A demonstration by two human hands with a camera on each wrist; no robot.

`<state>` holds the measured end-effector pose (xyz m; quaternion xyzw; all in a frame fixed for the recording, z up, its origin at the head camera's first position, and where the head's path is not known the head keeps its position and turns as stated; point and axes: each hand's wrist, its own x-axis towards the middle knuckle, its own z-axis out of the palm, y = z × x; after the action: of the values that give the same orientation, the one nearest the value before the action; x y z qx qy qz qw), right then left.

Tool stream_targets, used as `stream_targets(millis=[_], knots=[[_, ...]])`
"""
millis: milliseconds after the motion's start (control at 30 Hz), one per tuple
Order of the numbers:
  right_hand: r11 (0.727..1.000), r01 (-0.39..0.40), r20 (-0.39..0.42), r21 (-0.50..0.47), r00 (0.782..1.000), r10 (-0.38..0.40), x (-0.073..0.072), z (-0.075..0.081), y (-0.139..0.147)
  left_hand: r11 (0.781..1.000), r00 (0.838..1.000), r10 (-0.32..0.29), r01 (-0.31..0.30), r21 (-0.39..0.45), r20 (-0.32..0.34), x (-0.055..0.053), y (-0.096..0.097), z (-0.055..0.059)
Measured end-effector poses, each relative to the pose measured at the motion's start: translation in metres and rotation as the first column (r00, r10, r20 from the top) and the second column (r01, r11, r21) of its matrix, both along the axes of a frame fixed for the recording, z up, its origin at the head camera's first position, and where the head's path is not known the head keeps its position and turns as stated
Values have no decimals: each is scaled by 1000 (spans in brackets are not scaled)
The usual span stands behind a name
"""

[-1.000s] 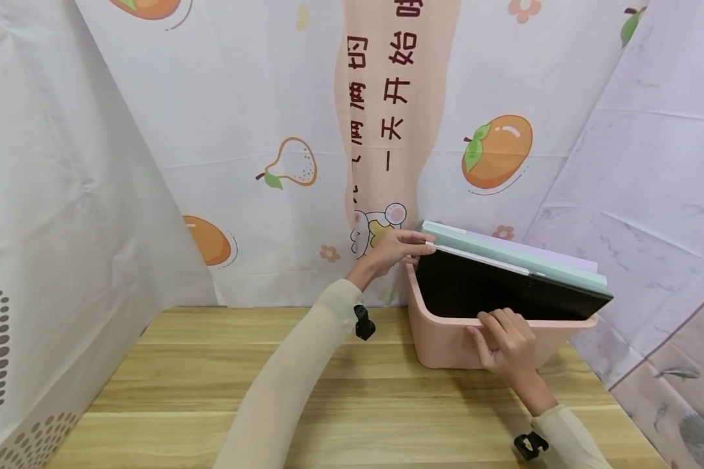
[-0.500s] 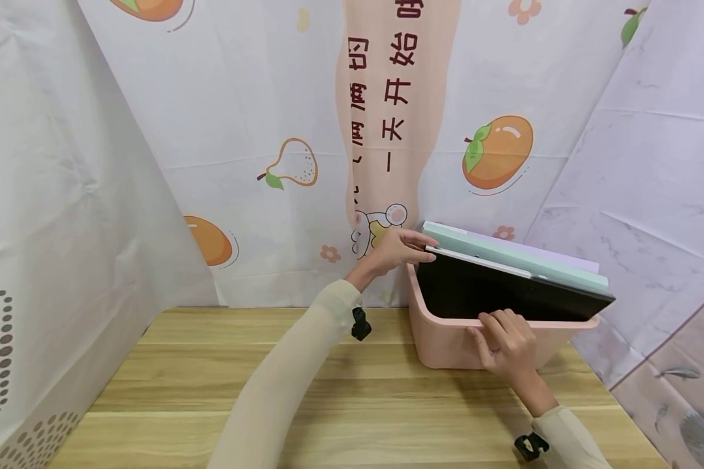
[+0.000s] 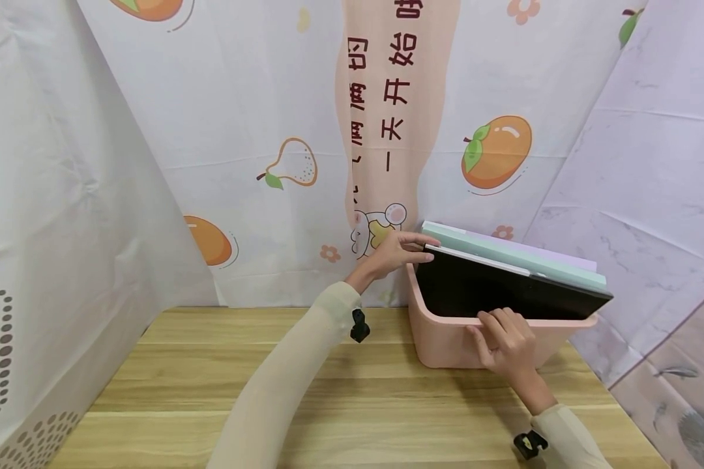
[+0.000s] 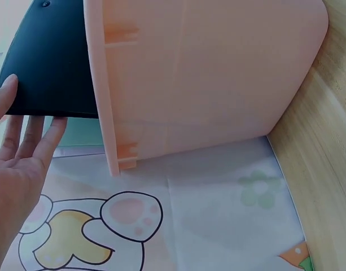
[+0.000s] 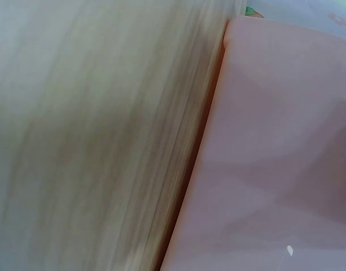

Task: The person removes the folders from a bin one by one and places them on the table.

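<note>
A pink storage bin stands at the right of the table. A black file folder leans inside it, its top edge above the rim and sloping down to the right. My left hand pinches the folder's upper left corner. In the left wrist view, the left thumb lies on the black face, with the other fingers behind its edge. My right hand grips the bin's front rim, fingers hooked over it and thumb outside. Behind the black folder stand a mint green folder and a lavender folder. The folders' lower parts are hidden in the bin.
The wood-grain table stretches left and in front of the bin. A white curtain with fruit prints and writing hangs close behind the bin. Another hanging cloth borders the right side.
My left fingers have shifted slightly at the black folder's corner, the thumb now lower on its front face. The right hand and the bin have stayed in place.
</note>
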<state>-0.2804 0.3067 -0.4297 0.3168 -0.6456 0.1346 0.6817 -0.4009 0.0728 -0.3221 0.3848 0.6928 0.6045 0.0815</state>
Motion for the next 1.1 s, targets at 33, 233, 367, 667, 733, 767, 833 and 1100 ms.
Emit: stream_targets(millis=[33, 233, 367, 667, 733, 767, 833, 1100], knots=[[1000, 1, 1, 0, 1000, -1, 0, 0, 0, 1000, 1000, 2, -2, 2, 3, 0, 0, 0], [1000, -2, -11, -4, 1000, 2, -1, -1, 0, 999, 999, 42, -42, -1, -1, -1, 4, -2], [1000, 4, -8, -3, 1000, -4, -1, -1, 1, 997, 997, 70, -70, 16, 14, -2, 6, -3], [1000, 4, 15, -1, 1000, -4, -1, 0, 2, 995, 996, 86, -85, 46, -10, -1, 7, 1], [1000, 7, 17, -1, 1000, -7, -1, 0, 2, 995, 996, 84, -83, 53, -26, 0, 7, 5], [1000, 8, 17, -1, 1000, -8, -1, 0, 2, 995, 996, 81, -79, 58, -33, 0, 7, 6], [1000, 12, 15, 1, 1000, -12, -1, 1, 2, 995, 996, 77, -74, 65, -43, 1, 7, 10], [1000, 19, 24, -1, 1000, -19, 1, -1, 2, 996, 997, 47, -42, 78, -62, 5, 8, 20]])
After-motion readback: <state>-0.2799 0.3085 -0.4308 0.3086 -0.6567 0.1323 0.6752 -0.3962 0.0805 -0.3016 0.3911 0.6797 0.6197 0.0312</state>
